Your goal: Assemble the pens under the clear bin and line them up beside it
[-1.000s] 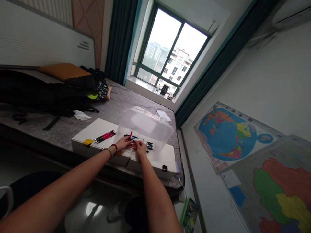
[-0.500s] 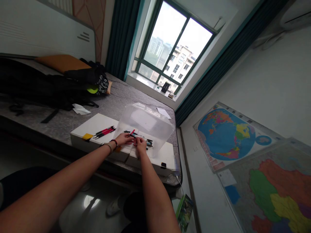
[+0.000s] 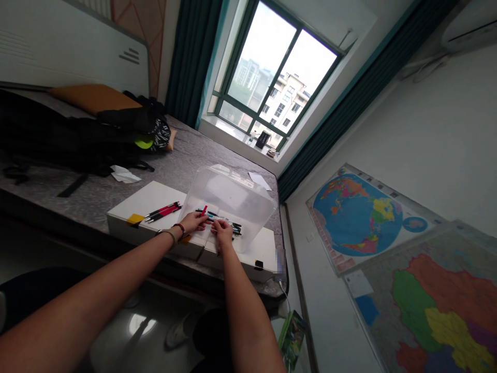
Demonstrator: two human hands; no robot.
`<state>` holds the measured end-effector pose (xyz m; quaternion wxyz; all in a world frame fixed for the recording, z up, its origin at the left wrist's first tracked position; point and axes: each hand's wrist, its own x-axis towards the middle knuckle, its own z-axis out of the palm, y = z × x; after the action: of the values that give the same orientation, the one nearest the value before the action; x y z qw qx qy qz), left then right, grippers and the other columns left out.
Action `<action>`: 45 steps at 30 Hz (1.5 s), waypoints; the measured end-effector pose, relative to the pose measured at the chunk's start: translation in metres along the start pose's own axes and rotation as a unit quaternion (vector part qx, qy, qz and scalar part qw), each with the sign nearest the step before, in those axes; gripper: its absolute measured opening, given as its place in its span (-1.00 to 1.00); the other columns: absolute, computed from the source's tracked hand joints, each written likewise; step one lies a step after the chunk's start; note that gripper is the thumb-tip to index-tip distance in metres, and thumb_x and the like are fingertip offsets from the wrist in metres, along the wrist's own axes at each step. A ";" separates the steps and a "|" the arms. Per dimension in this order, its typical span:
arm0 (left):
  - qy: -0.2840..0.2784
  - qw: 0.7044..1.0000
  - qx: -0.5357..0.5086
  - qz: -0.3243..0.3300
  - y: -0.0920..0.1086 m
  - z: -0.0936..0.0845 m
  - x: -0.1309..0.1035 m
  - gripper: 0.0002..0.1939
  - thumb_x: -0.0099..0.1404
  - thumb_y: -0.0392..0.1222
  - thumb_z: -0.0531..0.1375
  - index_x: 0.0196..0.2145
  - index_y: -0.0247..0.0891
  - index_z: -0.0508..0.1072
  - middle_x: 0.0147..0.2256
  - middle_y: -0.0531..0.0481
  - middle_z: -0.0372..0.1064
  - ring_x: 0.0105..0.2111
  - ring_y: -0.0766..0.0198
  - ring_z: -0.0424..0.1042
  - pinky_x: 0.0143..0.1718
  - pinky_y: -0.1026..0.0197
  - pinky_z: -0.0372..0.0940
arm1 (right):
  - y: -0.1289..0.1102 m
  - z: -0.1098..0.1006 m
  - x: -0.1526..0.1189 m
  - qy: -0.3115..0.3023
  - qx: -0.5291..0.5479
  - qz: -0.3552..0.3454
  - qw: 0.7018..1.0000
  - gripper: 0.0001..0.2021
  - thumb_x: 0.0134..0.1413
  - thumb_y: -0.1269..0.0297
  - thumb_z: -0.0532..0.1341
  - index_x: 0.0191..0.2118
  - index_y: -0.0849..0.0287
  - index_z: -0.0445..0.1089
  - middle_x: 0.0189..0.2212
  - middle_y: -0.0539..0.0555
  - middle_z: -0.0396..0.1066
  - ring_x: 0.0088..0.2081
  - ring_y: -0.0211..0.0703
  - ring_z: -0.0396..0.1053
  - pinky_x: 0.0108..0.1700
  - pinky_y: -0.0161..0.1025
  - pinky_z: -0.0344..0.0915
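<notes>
Biggest thing to watch is how your hands sit against the loose pens (image 3: 236, 228). They look to be in the near part of the clear tub (image 3: 231, 196), just past your fingertips and off to the right. Long axes run mostly left to right, right ends angled a bit toward you. Your right hand (image 3: 222, 231) is the nearer of the 2 — it's right up on them and hides some, so I can't tell if it's touching. Its fingertips are bunched narrow, but I can't make out what, if anything, is in there.

Your left hand (image 3: 193, 223) is pinched around a slim red piece (image 3: 204, 210) sticking up at a slant, just left of the right hand.

Around you: the red-and-black pens (image 3: 163, 212) lie on the left white box (image 3: 151, 196), beside your left wrist, pointing away and to the right. The right white box (image 3: 266, 244) is next to it, both on the bed (image 3: 188, 147). As for what's in the way — the tub's far wall rises behind the loose pens, and its right side closes them in. Crumpled paper (image 3: 125, 174) is well apart.
</notes>
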<state>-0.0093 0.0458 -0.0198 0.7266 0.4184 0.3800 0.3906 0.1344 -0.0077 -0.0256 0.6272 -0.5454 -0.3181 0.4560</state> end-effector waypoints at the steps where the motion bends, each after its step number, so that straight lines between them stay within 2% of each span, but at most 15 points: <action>1: 0.002 1.000 0.000 0.003 -0.001 0.000 0.000 -0.61 0.01 -0.06 0.40 -0.30 -0.37 0.45 -0.36 -0.14 0.52 -0.56 0.41 0.38 -0.52 0.36 0.38 | -0.001 0.000 -0.001 -0.004 0.004 -0.002 1.000 -0.75 -0.20 0.21 0.39 -0.37 0.20 0.41 -0.49 0.01 0.44 -0.46 -0.26 0.41 -0.40 -0.33 0.42; 5: 0.000 1.000 0.001 0.008 -0.001 0.000 0.001 -0.59 -0.02 -0.04 0.41 -0.30 -0.36 0.45 -0.36 -0.13 0.52 -0.56 0.41 0.39 -0.50 0.34 0.40 | -0.001 -0.001 -0.001 -0.006 0.025 0.000 1.000 -0.74 -0.22 0.24 0.39 -0.35 0.20 0.42 -0.47 0.02 0.45 -0.43 -0.25 0.43 -0.37 -0.32 0.42; 8: -0.004 1.000 0.002 0.004 -0.001 0.001 0.000 -0.60 -0.02 -0.06 0.42 -0.30 -0.37 0.45 -0.37 -0.13 0.52 -0.55 0.41 0.39 -0.49 0.34 0.41 | 0.000 0.000 0.000 -0.001 0.014 0.000 1.000 -0.77 -0.14 0.21 0.36 -0.36 0.20 0.38 -0.50 0.01 0.43 -0.46 -0.26 0.42 -0.40 -0.33 0.41; 14: -0.001 1.000 0.009 0.002 0.001 0.002 -0.001 -0.66 0.00 -0.07 0.41 -0.34 -0.35 0.46 -0.45 -0.09 0.51 -0.55 0.36 0.41 -0.48 0.30 0.41 | 0.002 0.003 0.003 -0.007 -0.117 -0.008 0.993 -0.71 0.13 0.04 0.13 -0.46 0.13 0.26 -0.63 -0.05 0.36 -0.65 -0.30 0.26 -0.58 -0.35 0.26; 17: -0.004 1.000 0.007 0.002 0.000 0.001 0.000 -0.66 0.02 -0.06 0.40 -0.34 -0.34 0.46 -0.46 -0.08 0.50 -0.53 0.34 0.42 -0.44 0.28 0.42 | 0.002 0.005 0.003 -0.013 -0.186 -0.028 0.982 -0.61 0.18 -0.03 0.04 -0.53 0.12 0.24 -0.71 -0.08 0.29 -0.71 -0.32 0.17 -0.61 -0.37 0.17; 20: 0.002 1.000 0.003 0.007 -0.001 -0.001 0.000 -0.65 0.02 -0.07 0.40 -0.34 -0.35 0.46 -0.45 -0.08 0.50 -0.54 0.37 0.40 -0.45 0.29 0.42 | 0.000 0.006 0.002 -0.020 -0.229 -0.037 0.973 -0.51 0.19 -0.11 -0.01 -0.60 0.13 0.24 -0.76 -0.07 0.24 -0.71 -0.30 0.17 -0.58 -0.35 0.16; 24: 0.011 1.000 0.002 0.007 -0.002 -0.001 0.002 -0.66 0.02 -0.07 0.40 -0.34 -0.35 0.45 -0.42 -0.08 0.49 -0.56 0.41 0.38 -0.48 0.31 0.40 | -0.003 0.008 0.000 -0.028 -0.195 -0.016 0.980 -0.54 0.16 -0.16 0.00 -0.51 0.12 0.25 -0.72 -0.06 0.30 -0.72 -0.27 0.19 -0.60 -0.32 0.16; 28: 0.011 1.000 0.003 0.009 -0.004 -0.002 0.004 -0.65 0.02 -0.06 0.40 -0.34 -0.35 0.43 -0.43 -0.08 0.49 -0.56 0.41 0.38 -0.47 0.32 0.40 | -0.003 0.007 0.000 -0.045 -0.143 -0.008 0.989 -0.69 0.09 -0.06 0.14 -0.39 0.09 0.19 -0.68 -0.11 0.34 -0.72 -0.31 0.20 -0.64 -0.37 0.16; 32: 0.008 1.000 0.004 0.009 -0.006 -0.003 0.005 -0.63 0.02 -0.06 0.40 -0.33 -0.35 0.43 -0.44 -0.07 0.49 -0.56 0.41 0.38 -0.47 0.33 0.40 | -0.002 0.004 0.001 -0.066 -0.140 -0.020 0.988 -0.69 0.09 -0.04 0.13 -0.43 0.09 0.17 -0.69 -0.12 0.33 -0.73 -0.33 0.19 -0.66 -0.40 0.13; 40: 0.006 1.000 0.003 0.005 -0.004 -0.002 0.004 -0.64 0.03 -0.07 0.39 -0.33 -0.35 0.42 -0.46 -0.04 0.47 -0.58 0.43 0.37 -0.45 0.30 0.41 | 0.000 0.004 0.004 -0.067 -0.173 -0.029 0.982 -0.62 0.13 -0.07 0.05 -0.51 0.12 0.17 -0.75 -0.12 0.26 -0.76 -0.34 0.11 -0.70 -0.40 0.04; 45: 0.013 1.000 0.012 0.011 -0.004 -0.002 0.003 -0.62 0.03 -0.04 0.39 -0.32 -0.35 0.41 -0.44 -0.04 0.48 -0.56 0.42 0.38 -0.44 0.30 0.40 | 0.000 0.005 0.004 -0.061 -0.149 -0.015 0.987 -0.67 0.15 -0.03 0.07 -0.46 0.12 0.17 -0.74 -0.11 0.30 -0.76 -0.34 0.14 -0.72 -0.42 0.06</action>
<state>-0.0088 0.0473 -0.0241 0.7120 0.4267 0.3893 0.3992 0.1317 -0.0016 -0.0247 0.5254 -0.5992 -0.4282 0.4261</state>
